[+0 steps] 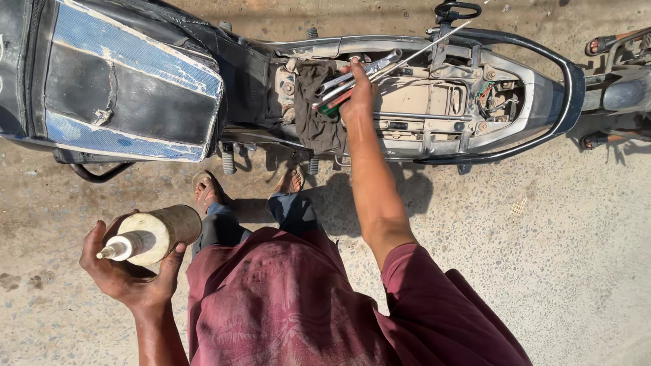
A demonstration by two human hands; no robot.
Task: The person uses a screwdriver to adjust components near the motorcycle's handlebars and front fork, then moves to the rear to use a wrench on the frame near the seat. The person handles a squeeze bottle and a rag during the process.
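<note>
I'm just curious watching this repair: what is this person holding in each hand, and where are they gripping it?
The left hand cradles a grimy nozzle bottle around its lower body. The right hand grips a bundle of hand tools near their handle ends, over the motorcycle frame.

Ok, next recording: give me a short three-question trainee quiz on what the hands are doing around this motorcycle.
1. True or false: the left hand holds a squeeze bottle with a nozzle tip.
2. Multiple choice: the right hand rests on
A) the fuel tank
B) a bundle of hand tools in the open frame under the removed seat
C) the rear grab rail
3. Short answer: what dark soft item lies in the motorcycle frame just beside the tools, toward the fuel tank?

Key:
1. True
2. B
3. A crumpled dark rag
</note>
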